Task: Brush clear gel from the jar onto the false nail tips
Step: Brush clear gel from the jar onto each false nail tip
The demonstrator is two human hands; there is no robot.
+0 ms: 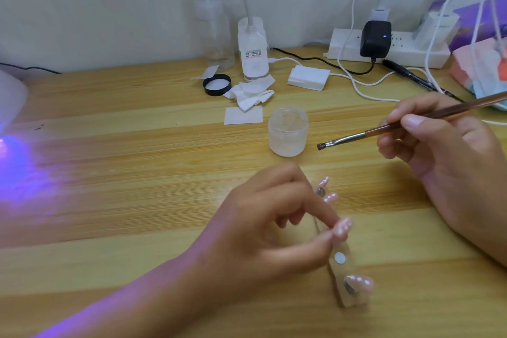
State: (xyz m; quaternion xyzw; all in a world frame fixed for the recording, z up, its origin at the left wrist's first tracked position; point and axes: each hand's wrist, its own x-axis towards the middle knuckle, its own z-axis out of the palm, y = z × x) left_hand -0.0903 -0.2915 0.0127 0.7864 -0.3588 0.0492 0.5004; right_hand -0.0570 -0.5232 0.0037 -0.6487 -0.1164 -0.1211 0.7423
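We work with brush and nail strip at the pale wooden table [137, 173].
Our right hand [444, 151] pinches the brown-handled brush [384, 130], its bristles in the air just right of the open frosted jar of clear gel [288, 132]. Our left hand [263, 230] pinches the clear plastic strip [343, 266] between its fingers [321, 211]. The pink false nail tips [359, 281] sit along the strip.

Left hand [274, 225] sat low, thumb and fingers pinching the nail strip [343, 269]; right hand [444, 151] was up higher, gripping the brush [384, 128] pen-style.
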